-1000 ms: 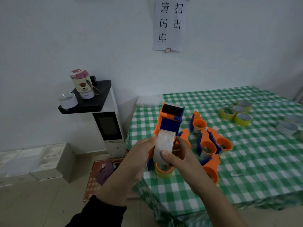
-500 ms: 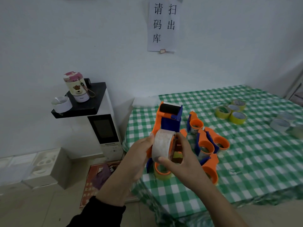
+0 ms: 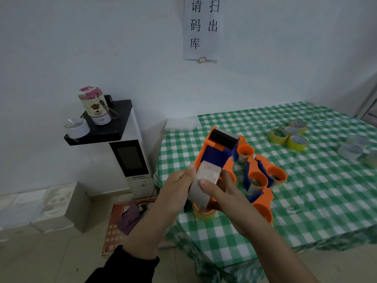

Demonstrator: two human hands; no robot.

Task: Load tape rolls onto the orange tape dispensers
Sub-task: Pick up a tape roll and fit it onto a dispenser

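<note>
Centrally, above the near left corner of the green-checked table [image 3: 316, 201], a clear tape roll [image 3: 201, 183] held up between both hands. Left hand [image 3: 175, 187] gripping an orange-and-blue tape dispenser [image 3: 214, 154] from the left, thumb laid against the roll's upper rim, other fingers hidden behind. Right hand [image 3: 223, 194] pinching the roll, thumb across its outer face, fingers curled round the back. Roll pressed against the dispenser's lower part; cannot tell whether seated on the hub. Dispenser tilted up and away, black roller at its top. Directly beneath the hands, partly hidden, a yellow tape roll [image 3: 204, 214] near the table's front edge. Crowding the right side, several more orange dispensers [image 3: 263, 211], some touching, the nearest close against the right forearm. Farther back right, a cluster of yellow rolls [image 3: 296, 142], touching; near the right edge, pale clear rolls [image 3: 349, 151]. At the back left corner, a white wad [image 3: 181, 123], unclear what. Open cloth across the near right and far middle. Left of the table, a white machine [image 3: 140, 180] with a dark screen, topped by a black shelf [image 3: 114, 123] bearing a pink-lidded bottle [image 3: 94, 107] and a white roll [image 3: 77, 128]. Down on the floor, a red mat [image 3: 114, 237] with a purple cloth [image 3: 128, 219], foam boxes [image 3: 40, 205] by the wall. Up on the wall, a paper notice [image 3: 202, 27].
</note>
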